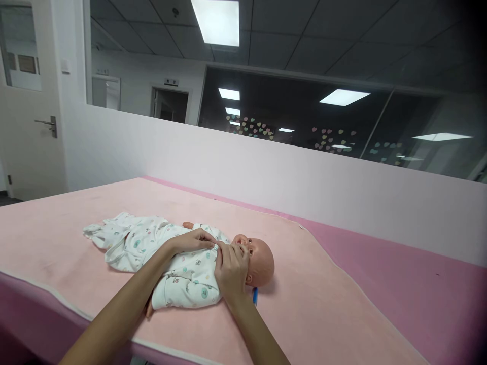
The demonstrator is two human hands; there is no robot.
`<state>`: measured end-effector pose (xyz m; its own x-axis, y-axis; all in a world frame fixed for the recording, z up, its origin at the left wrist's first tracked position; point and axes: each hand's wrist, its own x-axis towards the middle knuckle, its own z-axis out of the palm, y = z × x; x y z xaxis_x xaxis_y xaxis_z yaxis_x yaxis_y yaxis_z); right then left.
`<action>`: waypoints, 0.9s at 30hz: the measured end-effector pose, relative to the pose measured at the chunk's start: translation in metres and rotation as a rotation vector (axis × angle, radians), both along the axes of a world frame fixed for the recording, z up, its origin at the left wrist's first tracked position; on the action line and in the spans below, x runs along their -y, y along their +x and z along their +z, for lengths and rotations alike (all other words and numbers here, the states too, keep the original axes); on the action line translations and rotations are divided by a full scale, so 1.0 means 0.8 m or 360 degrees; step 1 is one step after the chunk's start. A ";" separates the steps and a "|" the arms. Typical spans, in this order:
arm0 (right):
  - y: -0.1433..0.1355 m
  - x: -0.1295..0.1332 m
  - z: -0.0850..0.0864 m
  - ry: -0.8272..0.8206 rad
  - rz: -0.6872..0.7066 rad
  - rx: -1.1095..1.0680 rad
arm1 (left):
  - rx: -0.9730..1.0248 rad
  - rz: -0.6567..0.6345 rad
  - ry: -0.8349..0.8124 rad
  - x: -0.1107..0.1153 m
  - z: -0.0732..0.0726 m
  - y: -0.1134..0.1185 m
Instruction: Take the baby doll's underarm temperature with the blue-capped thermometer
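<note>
A baby doll (262, 261) lies on its back on a pink padded surface, its head toward the right. It wears a white printed outfit (198, 276). My left hand (194, 241) rests across the doll's chest, its fingertips at the collar. Beside it, my right hand (232, 266) is at the doll's neck and chin, with curled fingers on the collar. The fingertips of both hands meet at the neckline, and some are hidden. Part of a blue object (255, 296) shows on the surface beside my right wrist, under the doll's head.
The pink mat (323, 304) has a pale edge and lies over a darker pink surface (380, 263). Behind it runs a low white wall (266, 172) with windows above. At the far left stands a door (30, 126) with a metal handle.
</note>
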<state>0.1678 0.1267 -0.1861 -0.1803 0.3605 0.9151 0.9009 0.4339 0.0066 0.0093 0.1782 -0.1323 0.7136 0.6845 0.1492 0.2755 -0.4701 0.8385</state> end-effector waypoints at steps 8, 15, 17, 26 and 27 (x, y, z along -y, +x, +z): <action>0.000 -0.004 -0.004 0.0030 -0.0057 0.0013 | -0.0018 -0.0003 0.0034 -0.003 -0.002 0.001; -0.005 0.002 0.003 0.0028 -0.0014 -0.0054 | 0.0116 -0.0032 -0.0103 -0.002 -0.004 0.006; -0.006 0.004 0.005 0.0037 0.0001 -0.0093 | 0.0148 -0.0033 -0.0142 -0.001 -0.004 0.007; 0.001 0.004 0.006 0.0070 0.0034 -0.0031 | 0.0390 -0.0038 -0.0374 0.002 -0.004 0.004; 0.001 0.004 0.007 0.0071 0.0039 -0.0024 | 0.0389 -0.0038 -0.0394 0.002 -0.004 0.005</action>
<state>0.1685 0.1231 -0.1809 -0.1747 0.3150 0.9329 0.8902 0.4553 0.0129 0.0131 0.1763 -0.1354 0.6936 0.7047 0.1494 0.0438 -0.2483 0.9677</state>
